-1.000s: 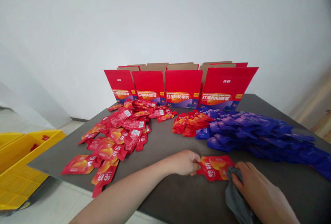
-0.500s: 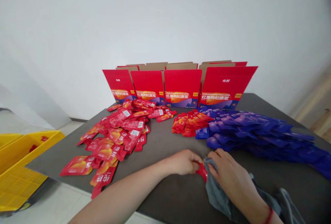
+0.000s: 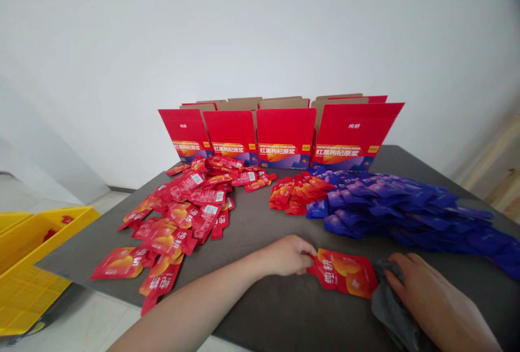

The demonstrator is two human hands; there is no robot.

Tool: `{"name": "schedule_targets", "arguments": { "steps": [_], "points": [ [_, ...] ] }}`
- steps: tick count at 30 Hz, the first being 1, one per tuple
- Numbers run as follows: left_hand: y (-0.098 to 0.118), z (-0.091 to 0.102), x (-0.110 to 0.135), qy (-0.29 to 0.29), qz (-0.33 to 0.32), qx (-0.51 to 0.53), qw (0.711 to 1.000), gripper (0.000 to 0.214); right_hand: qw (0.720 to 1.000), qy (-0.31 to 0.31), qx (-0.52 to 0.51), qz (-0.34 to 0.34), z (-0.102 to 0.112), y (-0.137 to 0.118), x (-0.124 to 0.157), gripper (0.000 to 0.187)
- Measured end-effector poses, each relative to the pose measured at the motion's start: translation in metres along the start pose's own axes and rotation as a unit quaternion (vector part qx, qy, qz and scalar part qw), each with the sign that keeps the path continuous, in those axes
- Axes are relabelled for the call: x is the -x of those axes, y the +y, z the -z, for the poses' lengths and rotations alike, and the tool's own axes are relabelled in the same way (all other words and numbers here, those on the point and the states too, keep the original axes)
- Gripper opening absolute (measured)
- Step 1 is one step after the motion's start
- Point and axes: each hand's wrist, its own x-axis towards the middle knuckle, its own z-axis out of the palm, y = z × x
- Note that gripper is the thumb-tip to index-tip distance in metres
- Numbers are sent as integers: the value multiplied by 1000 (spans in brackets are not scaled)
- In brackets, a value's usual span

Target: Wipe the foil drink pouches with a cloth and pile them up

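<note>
My left hand (image 3: 289,255) pinches the left end of a red and orange sachet (image 3: 344,273) that lies flat on the dark grey table (image 3: 260,233), near its front edge. Just right of the sachet, my right hand (image 3: 430,292) is closed on a grey cloth (image 3: 390,308), which touches the sachet's right edge.
A loose heap of red sachets (image 3: 182,216) covers the table's left part. A small stack of red sachets (image 3: 298,194) lies mid-table, with a large spread of blue sachets (image 3: 402,208) to its right. Several open red boxes (image 3: 284,138) stand along the back. A yellow crate (image 3: 28,265) sits on the floor, left.
My right hand with the cloth swept left over the sachet, covering it, then drew back right so the sachet shows whole again. My left hand kept its pinch.
</note>
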Motion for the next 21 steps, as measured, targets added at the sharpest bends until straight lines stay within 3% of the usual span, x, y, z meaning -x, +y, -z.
{"name": "schedule_targets", "arguments": {
  "steps": [4,8,11,15,21],
  "points": [
    [-1,0,-1,-2,17,16,1000,29,999,16,-28,7,10,-26,2,23],
    [-2,-1,0,-5,19,41,999,25,993,1,-74,96,11,-79,4,16],
    [-1,0,1,-7,19,48,999,24,986,-1,-69,151,2,-101,6,15],
    [0,2,0,-9,36,33,999,25,988,13,-40,147,-10,-90,11,18],
    [-2,2,-2,-11,39,27,999,26,998,19,2,64,-7,-36,19,14]
  ]
}}
